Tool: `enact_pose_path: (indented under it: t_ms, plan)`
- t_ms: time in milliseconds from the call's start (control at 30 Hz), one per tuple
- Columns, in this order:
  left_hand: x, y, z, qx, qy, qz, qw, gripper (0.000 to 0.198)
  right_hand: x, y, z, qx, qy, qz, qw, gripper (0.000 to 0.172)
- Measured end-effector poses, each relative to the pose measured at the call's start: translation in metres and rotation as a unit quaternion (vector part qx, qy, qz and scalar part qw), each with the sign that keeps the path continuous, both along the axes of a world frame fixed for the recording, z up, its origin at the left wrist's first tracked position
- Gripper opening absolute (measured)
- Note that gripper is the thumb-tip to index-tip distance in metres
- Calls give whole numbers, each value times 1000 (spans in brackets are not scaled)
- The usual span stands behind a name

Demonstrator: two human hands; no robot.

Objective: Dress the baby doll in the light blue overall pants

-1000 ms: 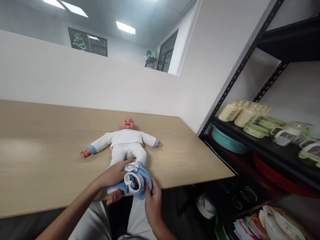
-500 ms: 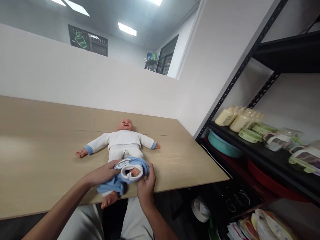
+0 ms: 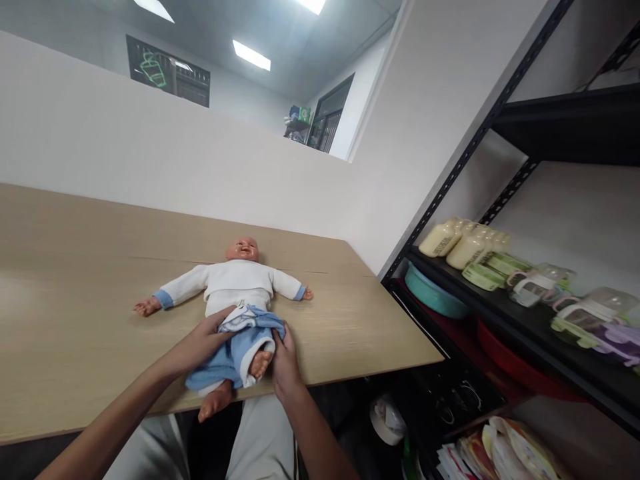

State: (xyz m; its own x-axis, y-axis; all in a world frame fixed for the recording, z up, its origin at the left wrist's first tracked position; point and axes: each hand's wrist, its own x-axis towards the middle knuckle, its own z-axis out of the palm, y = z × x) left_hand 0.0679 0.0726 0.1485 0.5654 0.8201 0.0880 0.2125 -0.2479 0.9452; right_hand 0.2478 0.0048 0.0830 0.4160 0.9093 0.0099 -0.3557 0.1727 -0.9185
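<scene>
A baby doll in a white top with blue cuffs lies on its back, its feet toward me at the table's front edge. Blue pants with white cuffs cover its legs up to the thighs. My left hand is closed on the waistband at the doll's left-hand side of the picture. On the other side my right hand grips the same waistband. One doll foot shows inside a pant cuff; the other foot sticks out below its cuff.
The wooden table meets a white wall behind the doll. At the right, a black shelf carries cream bottles, green packs and clear containers. Below sit a teal basin, a red basin and a white bin.
The pants have been drawn up the doll's legs, and its foot now comes through the cuff opening. Both hands still hold the waistband. The view has shifted slightly.
</scene>
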Motion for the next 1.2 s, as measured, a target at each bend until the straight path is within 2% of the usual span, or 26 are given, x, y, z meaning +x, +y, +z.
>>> enact_pose_path:
  t_ms: [133,233,400,500,600,767,900,1000,1133,1200]
  plan:
    - [-12,-5,10,-12,24,-68,997,84,-5,0,-2,-19,62,-23,998,42]
    - [-21,-8,14,21,38,-115,992,91,-8,-6,1,-27,63,-33,997,38]
    - [-20,-16,21,20,5,-148,989,104,-1,-15,12,3,28,16,999,28]
    - [-20,-16,19,-11,-7,-149,989,96,7,-15,15,36,5,44,998,27]
    - [-25,-9,8,-51,-30,-155,986,94,11,-11,14,47,-25,34,998,23]
    - [-30,2,-7,-65,-43,-137,988,99,5,-5,16,41,-6,19,999,26]
    - [-26,-1,-2,-69,-72,-133,986,73,2,-5,20,45,-2,33,998,29]
    - [-22,-4,1,-61,-108,-128,984,66,4,-6,18,50,-5,47,998,27]
    - [-18,-1,-6,-23,-91,-57,994,54,7,-5,11,38,5,33,999,28]
    - [-16,1,-10,5,-71,-16,997,55,9,-2,7,27,8,13,1000,30]
